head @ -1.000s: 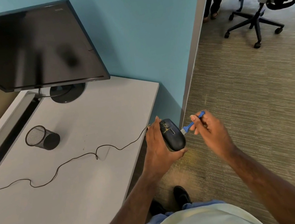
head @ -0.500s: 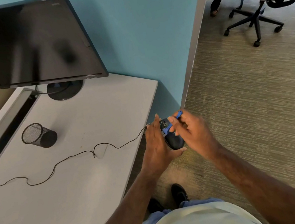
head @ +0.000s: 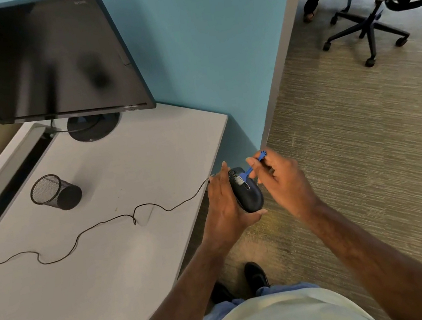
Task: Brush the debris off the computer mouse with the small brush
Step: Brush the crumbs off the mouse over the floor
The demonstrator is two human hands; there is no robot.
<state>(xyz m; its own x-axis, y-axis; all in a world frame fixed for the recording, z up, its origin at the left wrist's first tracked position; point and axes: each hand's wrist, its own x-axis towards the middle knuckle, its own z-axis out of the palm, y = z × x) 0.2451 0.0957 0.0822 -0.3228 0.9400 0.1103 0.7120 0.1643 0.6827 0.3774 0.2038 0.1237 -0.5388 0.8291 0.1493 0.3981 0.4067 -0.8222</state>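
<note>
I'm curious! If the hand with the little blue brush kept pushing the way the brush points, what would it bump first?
Probably the mouse: the right hand aims the brush at its front, bristles seemingly touching already.

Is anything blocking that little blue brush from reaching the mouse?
Nothing visible does. The brush, pinched in the right hand, already has its bristles on the front of the mouse, which the left hand holds beyond the desk edge.

Black mouse flecked with pale specks near front; blue-handled brush, whitish bristles. Black mesh cup (fine grid pattern), black monitor, thin black cable seen on light grey desk. Teal wall; carpet striped tan-brown.
</note>
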